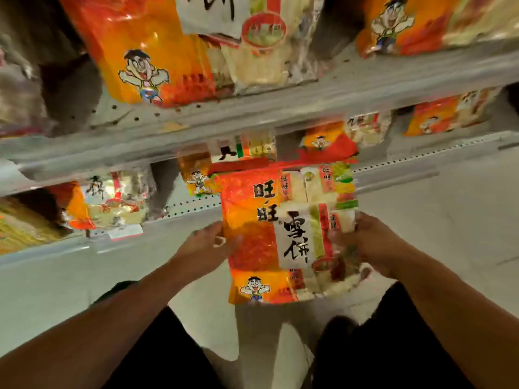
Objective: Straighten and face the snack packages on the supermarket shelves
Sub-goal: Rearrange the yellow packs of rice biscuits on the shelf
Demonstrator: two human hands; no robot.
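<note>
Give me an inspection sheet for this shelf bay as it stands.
Surface: grey perforated shelves, three tiers visible.
Job's things: held snack bag, front facing the camera, upright, off the shelf; other snack bags on the shelves, several leaning.
Clutter: nothing seen.
Grippers: left hand grips the bag's left edge; right hand grips its right edge.
Cables: nothing seen.
Surroundings: pale floor; the person's dark trousers below.

Orange-red snack package (269, 237), upright, front-facing
</note>
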